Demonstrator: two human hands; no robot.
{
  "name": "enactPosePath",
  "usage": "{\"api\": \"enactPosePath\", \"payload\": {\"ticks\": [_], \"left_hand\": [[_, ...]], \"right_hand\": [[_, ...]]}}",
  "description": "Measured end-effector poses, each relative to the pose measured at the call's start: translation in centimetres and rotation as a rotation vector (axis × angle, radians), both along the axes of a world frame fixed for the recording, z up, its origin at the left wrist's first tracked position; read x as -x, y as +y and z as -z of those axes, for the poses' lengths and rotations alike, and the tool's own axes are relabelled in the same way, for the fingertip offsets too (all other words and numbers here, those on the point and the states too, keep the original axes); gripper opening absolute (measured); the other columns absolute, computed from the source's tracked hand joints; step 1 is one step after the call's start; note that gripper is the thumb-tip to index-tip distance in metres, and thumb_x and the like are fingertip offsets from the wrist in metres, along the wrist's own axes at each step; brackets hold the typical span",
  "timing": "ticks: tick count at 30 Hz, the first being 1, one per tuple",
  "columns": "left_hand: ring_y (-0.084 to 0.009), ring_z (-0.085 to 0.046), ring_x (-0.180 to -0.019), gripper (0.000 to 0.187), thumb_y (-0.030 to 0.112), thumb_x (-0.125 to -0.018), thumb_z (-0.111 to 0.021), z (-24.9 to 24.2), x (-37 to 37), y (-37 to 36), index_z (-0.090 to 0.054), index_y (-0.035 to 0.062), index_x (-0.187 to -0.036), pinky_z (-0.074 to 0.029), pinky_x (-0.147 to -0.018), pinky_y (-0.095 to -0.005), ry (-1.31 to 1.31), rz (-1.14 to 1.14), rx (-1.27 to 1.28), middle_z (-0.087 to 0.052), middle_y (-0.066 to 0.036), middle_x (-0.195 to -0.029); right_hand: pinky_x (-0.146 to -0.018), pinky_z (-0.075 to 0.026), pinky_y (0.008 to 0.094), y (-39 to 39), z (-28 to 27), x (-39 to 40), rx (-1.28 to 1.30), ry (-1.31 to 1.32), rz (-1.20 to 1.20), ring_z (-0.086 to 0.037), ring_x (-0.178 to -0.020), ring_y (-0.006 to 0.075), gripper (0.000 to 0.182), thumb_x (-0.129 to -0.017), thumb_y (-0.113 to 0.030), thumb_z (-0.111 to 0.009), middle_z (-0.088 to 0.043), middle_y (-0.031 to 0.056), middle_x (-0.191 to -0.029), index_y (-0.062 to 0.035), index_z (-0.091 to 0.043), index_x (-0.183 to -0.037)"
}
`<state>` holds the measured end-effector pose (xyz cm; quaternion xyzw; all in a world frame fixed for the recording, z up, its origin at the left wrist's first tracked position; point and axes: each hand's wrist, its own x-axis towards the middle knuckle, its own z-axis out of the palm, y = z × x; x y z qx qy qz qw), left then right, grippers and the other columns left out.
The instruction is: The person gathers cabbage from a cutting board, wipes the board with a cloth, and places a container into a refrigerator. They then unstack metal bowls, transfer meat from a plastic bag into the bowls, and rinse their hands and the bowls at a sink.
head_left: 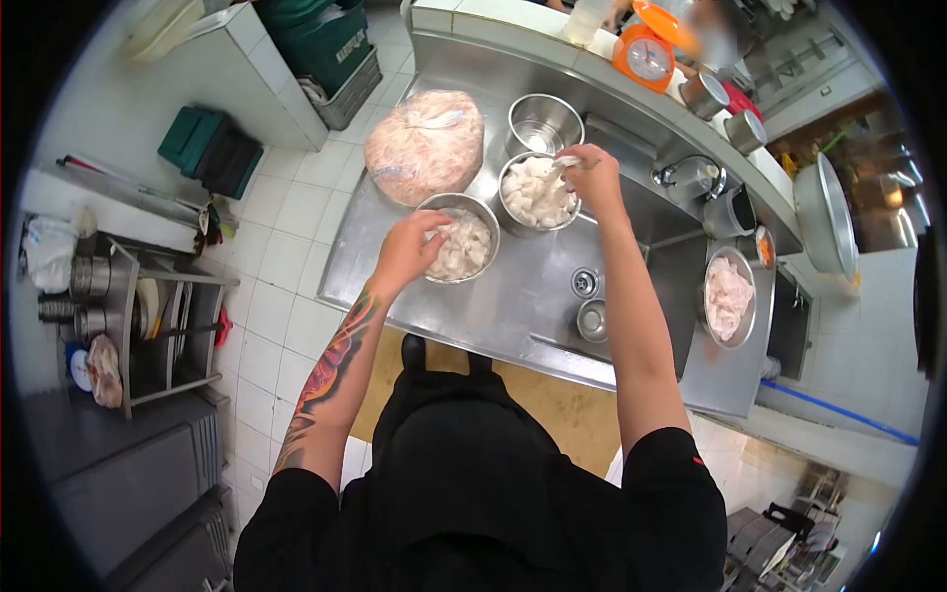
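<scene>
Two round metal bowls with whitish, wet pieces stand on the steel counter. My left hand (411, 247) reaches over the rim of the nearer bowl (496, 240), its fingertips at the pale pieces (461, 247); whether it grips one is too small to tell. Over the right side of the farther bowl (505, 209), my right hand (592, 176) pinches a whitish piece (566, 162) above the heap (535, 192). Behind them is a metal pot (545, 123) with nothing visible but its shiny bottom. A large plastic bag of pinkish pieces (424, 148) lies at the left.
The sink (641, 286) holds a small metal bowl (592, 321). A bowl of pink pieces (728, 296) stands to its right, a faucet (689, 176) behind. On the ledge are an orange scale (646, 57) and metal containers (703, 96). Another person (712, 35) is beyond the ledge.
</scene>
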<state>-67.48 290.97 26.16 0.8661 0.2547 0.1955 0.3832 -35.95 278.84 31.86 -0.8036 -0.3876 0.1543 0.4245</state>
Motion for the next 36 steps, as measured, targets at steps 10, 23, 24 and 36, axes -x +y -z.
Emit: {"api": "enactPosePath", "payload": {"ticks": [10,23,24,36], "left_hand": [[-0.0168,-0.064,-0.085,0.022,0.006,-0.089,-0.063,1.0,0.8,-1.6,-0.072,0.0033,-0.11,-0.05,-0.076,-0.029,-0.178,-0.214,0.24,-0.071,-0.009,-0.101],[-0.0182,-0.068,-0.094,0.026,0.004,-0.09,-0.063,0.4,0.2,-2.0,-0.069,0.0014,-0.115,-0.053,-0.083,-0.0302,-0.162,-0.207,0.227,-0.071,-0.012,-0.107],[-0.0182,-0.068,-0.094,0.026,0.004,-0.09,-0.063,0.9,0.4,-1.7,-0.069,0.0014,-0.115,-0.053,-0.083,-0.0302,-0.164,-0.201,0.227,-0.071,-0.012,-0.107],[-0.0203,-0.065,-0.104,0.044,-0.005,-0.084,-0.054,2.4,1.7,-0.4,-0.06,0.0007,-0.127,-0.054,-0.082,-0.0304,-0.203,-0.081,0.329,-0.068,-0.013,-0.116]], "right_hand": [[-0.063,-0.057,0.0305,0.0,-2.0,-0.6,-0.062,0.055,-0.06,-0.069,-0.065,0.0164,0.031,-0.075,0.004,-0.06,-0.071,0.0115,-0.076,-0.0051,-0.076,-0.099],[-0.059,-0.057,0.0268,0.2,-9.5,5.2,-0.252,0.245,-0.32,-0.067,-0.069,0.0106,0.026,-0.081,0.003,-0.064,-0.071,0.0073,-0.081,-0.0043,-0.073,-0.104],[-0.059,-0.057,0.0268,0.4,-9.2,6.4,-0.254,0.242,-0.314,-0.067,-0.069,0.0106,0.026,-0.081,0.003,-0.064,-0.071,0.0073,-0.081,-0.0043,-0.073,-0.104],[-0.079,-0.056,0.0307,1.3,5.7,18.4,-0.048,-0.068,-0.162,-0.069,-0.095,0.0195,0.025,-0.081,0.0,-0.071,-0.068,0.0113,-0.112,-0.0046,-0.071,-0.106]]}}
